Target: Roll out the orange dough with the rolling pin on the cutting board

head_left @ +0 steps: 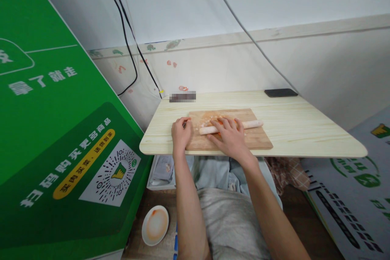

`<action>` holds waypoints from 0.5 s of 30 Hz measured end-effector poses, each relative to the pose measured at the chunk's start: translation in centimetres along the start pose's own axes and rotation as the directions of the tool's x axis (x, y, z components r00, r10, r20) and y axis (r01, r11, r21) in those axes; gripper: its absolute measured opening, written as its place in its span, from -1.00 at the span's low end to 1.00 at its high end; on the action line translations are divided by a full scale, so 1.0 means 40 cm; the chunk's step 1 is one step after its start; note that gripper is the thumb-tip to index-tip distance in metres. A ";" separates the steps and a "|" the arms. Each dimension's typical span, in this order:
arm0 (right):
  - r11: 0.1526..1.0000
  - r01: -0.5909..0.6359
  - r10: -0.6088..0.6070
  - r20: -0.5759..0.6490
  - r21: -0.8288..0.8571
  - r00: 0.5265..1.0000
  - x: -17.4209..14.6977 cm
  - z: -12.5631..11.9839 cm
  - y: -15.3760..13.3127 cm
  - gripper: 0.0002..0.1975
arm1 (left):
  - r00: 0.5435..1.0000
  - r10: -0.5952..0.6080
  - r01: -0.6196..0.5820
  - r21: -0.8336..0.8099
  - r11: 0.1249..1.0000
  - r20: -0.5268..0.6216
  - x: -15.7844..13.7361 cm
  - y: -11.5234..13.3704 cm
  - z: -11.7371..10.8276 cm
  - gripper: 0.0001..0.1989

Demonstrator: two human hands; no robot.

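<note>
A wooden cutting board (262,140) lies on the pale table, dusted with flour and stained orange. Across it, slightly slanted, rests a floury rolling pin (252,124). My right hand (230,136) lies over the pin's middle, fingers spread and stretched forward. Bits of something orange, which look like dough, show beside its fingers; most of that is covered by the hand. At the board's left edge, my left hand (180,132) is closed, its curled fingertips against the board's upper left side.
On the pale wood-grain table (310,130) a black phone (280,92) lies at the back right. A blurred-out item (183,96) sits at the back left. Below left is a white plate (155,225) with orange stains. Cables (131,28) hang along the wall; a green sign panel (61,130) stands left.
</note>
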State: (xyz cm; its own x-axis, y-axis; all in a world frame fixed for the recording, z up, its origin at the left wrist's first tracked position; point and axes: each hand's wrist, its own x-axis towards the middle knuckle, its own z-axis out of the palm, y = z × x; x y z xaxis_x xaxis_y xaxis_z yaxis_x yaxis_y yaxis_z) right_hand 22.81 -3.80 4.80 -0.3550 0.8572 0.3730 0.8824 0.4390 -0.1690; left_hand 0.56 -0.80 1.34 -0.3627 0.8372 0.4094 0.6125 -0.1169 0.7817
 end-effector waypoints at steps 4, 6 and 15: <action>1.000 0.006 -0.006 0.002 0.003 1.000 -0.008 -0.002 -0.001 -0.42 | 1.000 0.013 -0.013 -0.003 1.000 -0.004 0.001 -0.003 0.000 -0.74; 1.000 0.019 -0.019 -0.006 0.005 1.000 -0.014 -0.003 0.001 -0.42 | 1.000 0.012 -0.012 0.000 1.000 -0.002 0.001 -0.004 0.001 -0.75; 1.000 0.011 -0.010 -0.044 0.010 0.999 0.000 0.009 0.002 -0.45 | 1.000 0.010 -0.010 0.014 1.000 0.007 0.002 -0.007 0.002 -0.74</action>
State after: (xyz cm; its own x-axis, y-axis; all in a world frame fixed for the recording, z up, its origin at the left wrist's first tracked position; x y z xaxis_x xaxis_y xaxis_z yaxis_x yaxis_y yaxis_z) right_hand 22.77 -3.69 4.47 -0.3504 0.8400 0.4143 0.8754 0.4510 -0.1740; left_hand 0.43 -0.67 1.11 -0.3518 0.8395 0.4142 0.6260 -0.1181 0.7709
